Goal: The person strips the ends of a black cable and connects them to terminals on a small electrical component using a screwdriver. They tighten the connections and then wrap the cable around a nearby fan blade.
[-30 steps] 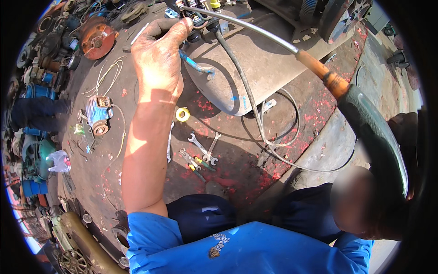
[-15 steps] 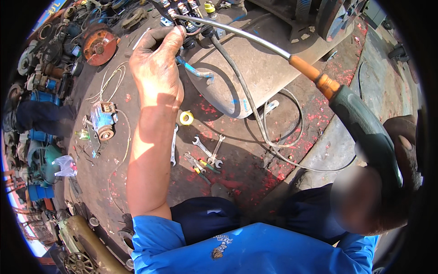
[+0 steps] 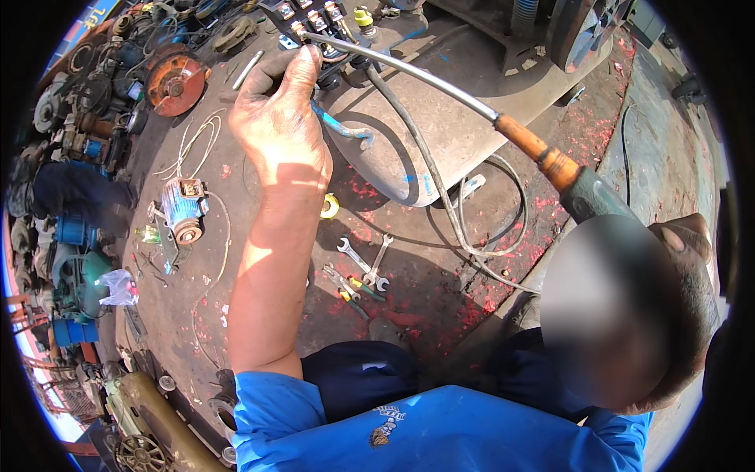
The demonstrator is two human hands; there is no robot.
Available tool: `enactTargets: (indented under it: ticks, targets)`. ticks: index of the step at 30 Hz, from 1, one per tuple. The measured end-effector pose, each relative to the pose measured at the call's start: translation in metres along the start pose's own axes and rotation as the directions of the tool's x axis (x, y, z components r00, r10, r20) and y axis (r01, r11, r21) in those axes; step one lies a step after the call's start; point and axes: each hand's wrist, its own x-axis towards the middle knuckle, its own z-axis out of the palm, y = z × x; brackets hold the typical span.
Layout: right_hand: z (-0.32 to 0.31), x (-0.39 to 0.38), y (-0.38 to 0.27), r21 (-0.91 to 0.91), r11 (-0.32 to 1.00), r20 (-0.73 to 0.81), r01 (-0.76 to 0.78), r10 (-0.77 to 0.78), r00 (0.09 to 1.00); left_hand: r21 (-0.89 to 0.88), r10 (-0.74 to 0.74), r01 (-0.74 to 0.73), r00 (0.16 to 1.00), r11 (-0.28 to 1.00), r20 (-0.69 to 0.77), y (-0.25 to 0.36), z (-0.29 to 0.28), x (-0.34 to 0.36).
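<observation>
A screwdriver (image 3: 440, 85) with a long metal shaft and an orange and green handle slants across from the right. My right hand (image 3: 692, 271) is wrapped round its handle end, partly hidden by a blurred patch. The tip rests at a screw of a black terminal block (image 3: 318, 22) with metal contacts, at the top. My left hand (image 3: 279, 110) reaches up to the block's near edge, thumb and finger pinched together; what lies between them is hidden. Beside the block a grey cable (image 3: 405, 118) runs down and a blue bent handle (image 3: 346, 130) sticks out of a grey metal housing (image 3: 440, 149).
Wrenches (image 3: 370, 263), pliers (image 3: 342, 283) and a yellow tape roll (image 3: 329, 206) lie on the stained ground. Left of my forearm are a small blue motor (image 3: 182, 211) and a loose wire (image 3: 193, 145). Old machine parts (image 3: 71, 228) crowd the left side, near another person's dark-clothed leg (image 3: 75, 193).
My left forearm has shifted slightly right in the picture, covering one wrench and part of the tape roll. The screwdriver's tip remains at the terminal block; its handle sits slightly lower and further left.
</observation>
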Motion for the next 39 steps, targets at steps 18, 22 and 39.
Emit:
enactTargets:
  ticks: [18, 22, 39]
  targets:
    - [0.013, -0.004, 0.012, 0.296, 0.922, -0.443, 0.250, -0.100, 0.891, 0.050, 0.164, -0.165, 0.986, 0.985, 0.017, -0.008, 0.006, 0.000]
    - [0.028, -0.003, 0.011, 0.204, 0.934, -0.482, 0.294, -0.166, 0.860, 0.089, 0.187, -0.187, 0.982, 0.978, 0.009, -0.011, 0.004, -0.001]
    - [0.011, 0.018, 0.000, 0.115, 0.957, -0.318, 0.267, -0.219, 0.922, 0.039, 0.126, -0.127, 0.992, 0.991, 0.022, -0.001, 0.005, -0.001]
